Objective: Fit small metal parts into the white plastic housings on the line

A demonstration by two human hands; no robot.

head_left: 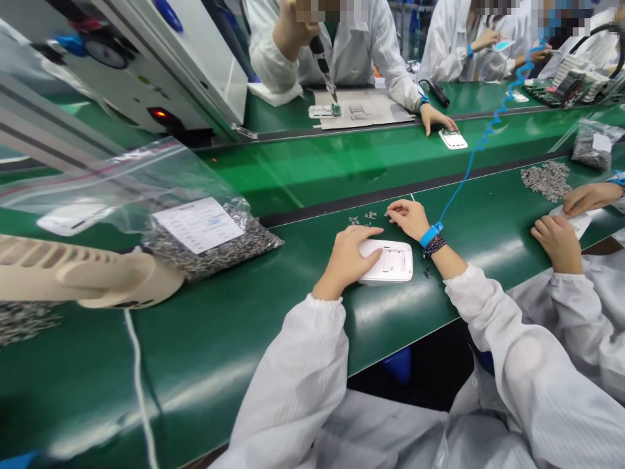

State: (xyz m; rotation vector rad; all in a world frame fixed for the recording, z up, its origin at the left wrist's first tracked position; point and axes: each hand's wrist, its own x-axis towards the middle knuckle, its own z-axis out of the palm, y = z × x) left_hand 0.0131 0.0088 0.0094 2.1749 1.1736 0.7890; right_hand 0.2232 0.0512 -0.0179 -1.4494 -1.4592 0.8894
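White plastic housing [390,262] on green bench [293,306], long axis running sideways, under the left hand [347,260].

Left fingers lie flat, slightly spread, across its end. Just beyond, the right hand's [409,219] fingertips [392,212] pinch together above small metal clips [364,220]; whether they hold one, cannot tell. Zip bag of metal parts [215,238] lies left, a co-worker's hands [554,242] right.

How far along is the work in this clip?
Done: a few small metal parts lie loose on the green bench belt. In hand: the left hand rests on a white plastic housing; the right hand is beside the parts. Left: a bag holds many more.
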